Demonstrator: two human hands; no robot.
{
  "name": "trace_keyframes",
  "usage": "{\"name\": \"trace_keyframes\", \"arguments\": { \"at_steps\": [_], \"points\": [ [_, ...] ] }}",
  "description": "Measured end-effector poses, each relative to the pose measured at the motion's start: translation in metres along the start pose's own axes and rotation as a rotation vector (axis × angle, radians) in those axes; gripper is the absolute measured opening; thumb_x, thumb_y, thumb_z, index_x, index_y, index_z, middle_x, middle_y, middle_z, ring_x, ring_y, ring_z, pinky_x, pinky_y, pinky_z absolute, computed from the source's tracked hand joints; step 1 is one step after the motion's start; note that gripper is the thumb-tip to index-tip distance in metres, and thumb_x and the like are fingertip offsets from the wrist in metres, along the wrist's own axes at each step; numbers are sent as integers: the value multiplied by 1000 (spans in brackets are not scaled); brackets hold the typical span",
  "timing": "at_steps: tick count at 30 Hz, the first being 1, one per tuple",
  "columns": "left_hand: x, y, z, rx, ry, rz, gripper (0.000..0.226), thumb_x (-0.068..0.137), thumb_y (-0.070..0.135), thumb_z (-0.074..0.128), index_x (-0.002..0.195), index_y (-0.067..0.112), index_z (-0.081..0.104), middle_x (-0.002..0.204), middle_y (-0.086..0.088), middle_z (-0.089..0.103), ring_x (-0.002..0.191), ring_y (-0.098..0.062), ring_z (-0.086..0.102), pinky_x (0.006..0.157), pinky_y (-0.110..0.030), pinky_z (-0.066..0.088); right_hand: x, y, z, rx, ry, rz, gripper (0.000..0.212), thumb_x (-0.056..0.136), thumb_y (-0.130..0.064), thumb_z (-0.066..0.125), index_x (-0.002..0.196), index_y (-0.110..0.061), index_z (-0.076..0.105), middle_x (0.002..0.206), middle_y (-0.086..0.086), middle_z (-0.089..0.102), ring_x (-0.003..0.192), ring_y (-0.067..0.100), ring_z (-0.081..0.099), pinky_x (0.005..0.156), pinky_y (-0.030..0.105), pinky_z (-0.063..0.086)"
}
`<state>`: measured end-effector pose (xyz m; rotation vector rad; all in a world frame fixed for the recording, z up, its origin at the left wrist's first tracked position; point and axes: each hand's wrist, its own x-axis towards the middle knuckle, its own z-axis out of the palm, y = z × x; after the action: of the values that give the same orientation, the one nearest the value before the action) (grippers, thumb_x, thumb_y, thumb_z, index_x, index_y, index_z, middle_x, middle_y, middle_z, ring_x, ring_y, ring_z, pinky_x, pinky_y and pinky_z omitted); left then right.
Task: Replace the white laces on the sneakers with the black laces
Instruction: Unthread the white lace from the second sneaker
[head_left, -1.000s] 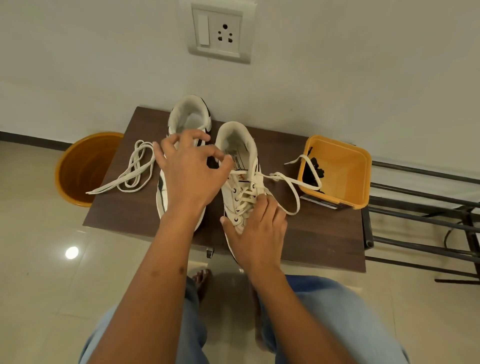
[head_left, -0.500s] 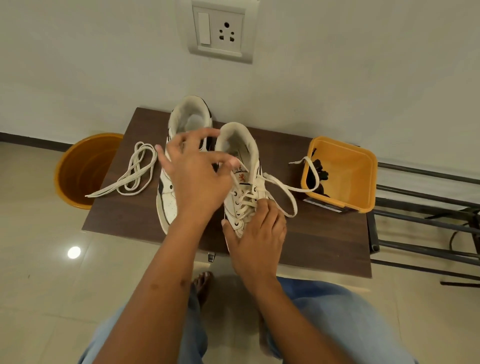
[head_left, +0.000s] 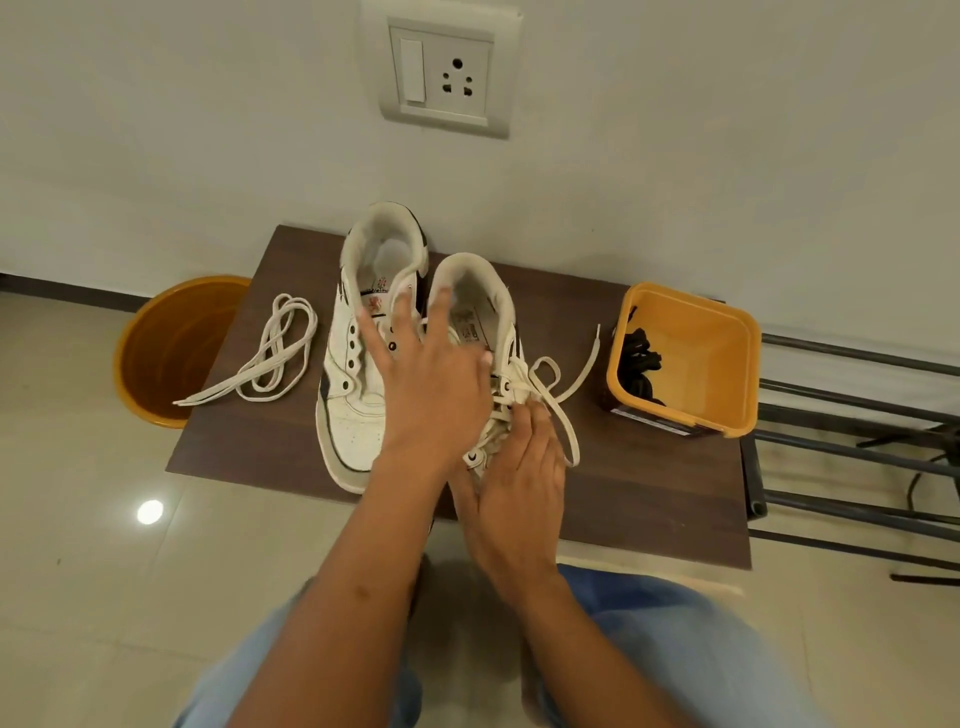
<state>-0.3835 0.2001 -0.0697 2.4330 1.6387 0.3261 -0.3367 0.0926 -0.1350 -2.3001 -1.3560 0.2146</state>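
Two white sneakers stand side by side on a small dark table. The left sneaker has bare eyelets, and its white lace lies coiled on the table to its left. The right sneaker still carries a white lace, loosened, with one end trailing right. My left hand hovers over both tongues with fingers spread, thumb near the upper eyelets of the right sneaker. My right hand presses flat on the right sneaker's toe, fingertips on the lace. Black laces lie in an orange tub.
An orange bucket stands on the floor left of the table. A dark metal rack runs along the right side. A wall socket sits above the table. My legs in blue jeans are below the table's front edge.
My left hand has gone from curled fingers to spread fingers and shifted right toward the right sneaker. The trailing lace end has slipped off the orange tub's rim. My right hand stays on the toe.
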Motion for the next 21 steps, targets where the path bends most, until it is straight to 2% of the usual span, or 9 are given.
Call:
{"name": "trace_keyframes", "arguments": {
  "at_steps": [1,3,5,8,12,14,16,18,21],
  "points": [
    [0,1,5,20,-38,-12,35,99,37,44,90,24,75,158,-3,27,147,-39,6,113,-67,-11,0,0,0,-2,1,-1,76,87,-51,49,144,-6,27,148,20,37,137,34,37,112,48,34],
    [2,-3,7,40,-19,24,31,97,35,50,85,24,76,155,-1,35,147,-37,10,112,-67,-11,1,-1,2,0,-3,8,75,88,-51,47,143,-5,27,148,20,37,138,34,37,113,48,33],
    [3,-4,2,18,64,57,30,91,34,50,76,28,75,146,3,46,144,-33,21,113,-67,-7,2,-3,3,18,-17,26,75,87,-50,50,144,-7,26,150,18,34,139,32,34,113,48,33],
    [4,-4,-17,-14,238,-6,28,85,30,45,73,33,70,137,7,51,140,-28,32,112,-71,1,3,-4,4,35,-32,53,76,86,-47,53,145,-10,22,154,16,28,142,30,28,116,46,29],
    [2,-27,-37,-134,537,-280,19,87,20,53,79,33,65,136,3,50,136,-29,36,114,-67,7,5,-5,2,2,-71,31,78,89,-50,45,149,-11,16,158,15,21,145,29,23,118,42,22],
    [1,-35,-38,-224,580,-481,17,94,23,52,89,29,66,144,0,42,138,-31,32,114,-66,10,6,-4,2,-26,-70,22,80,89,-53,37,151,-10,14,158,16,21,145,31,24,117,41,21],
    [4,-36,-36,-247,532,-565,13,96,23,54,106,26,63,154,-5,29,141,-34,24,113,-66,13,6,-4,2,-40,-79,17,81,89,-55,33,152,-10,11,158,16,21,145,31,24,117,40,17],
    [7,-32,-31,-213,444,-429,20,98,29,55,117,28,60,158,-10,22,144,-37,18,114,-66,10,6,-5,2,-51,-87,16,82,88,-56,32,152,-10,8,159,16,21,146,31,22,117,37,11],
    [6,-13,-16,-36,234,-50,17,97,36,53,97,31,70,158,-6,28,146,-41,13,113,-65,-4,7,-5,3,-67,-66,31,82,88,-54,38,151,-7,14,156,19,27,143,34,29,115,39,16]
  ]
}}
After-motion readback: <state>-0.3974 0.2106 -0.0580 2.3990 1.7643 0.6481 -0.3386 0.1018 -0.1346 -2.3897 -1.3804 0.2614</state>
